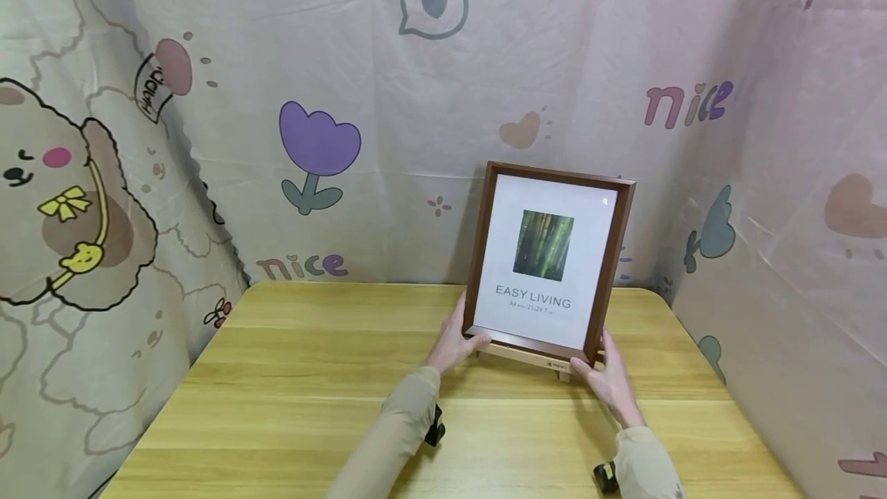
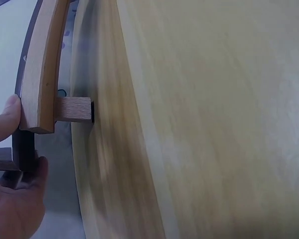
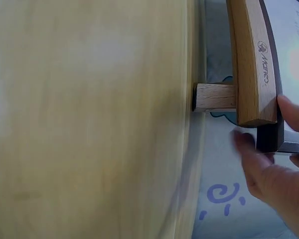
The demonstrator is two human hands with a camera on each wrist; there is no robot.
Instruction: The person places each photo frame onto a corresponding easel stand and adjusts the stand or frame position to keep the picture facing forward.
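Note:
A brown-rimmed picture frame with a white mat and a green bamboo print stands tilted slightly back. Its bottom edge rests on the light wooden ledge of a tabletop easel. My left hand grips the frame's lower left corner, thumb on the front and fingers behind. At the lower right corner my right hand holds the frame the same way, one fingertip blurred in the right wrist view. Short easel feet show beneath the ledge. The frame hides the rest of the easel.
A wooden table carries the easel near its back edge. Behind it hangs a printed cloth, with more cloth along both sides. A black strap device sits at my left wrist, another at my right.

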